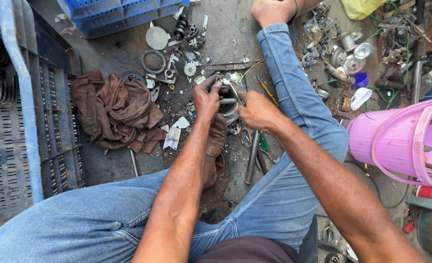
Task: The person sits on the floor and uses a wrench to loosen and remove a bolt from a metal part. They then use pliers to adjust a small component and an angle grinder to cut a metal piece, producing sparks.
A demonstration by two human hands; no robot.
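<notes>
My left hand (207, 99) grips a round metal machine part (229, 111) that rests on the dirty floor between my legs. My right hand (257, 111) is closed around the handle of a metal wrench (232, 89), whose head sits on top of the part close to my left fingers. The part is mostly hidden by both hands. A brown shoe (215, 146) lies under my left forearm. A metal rod (252, 156) and scissors (246, 138) lie just below my right hand.
A brown rag (116, 112) lies to the left, beside a metal grate (55, 122). A blue crate (121, 14) stands at the top. Rings, washers and small parts (169, 63) litter the floor. A pink bucket (401, 141) stands at the right, with scrap parts (357, 48) behind it.
</notes>
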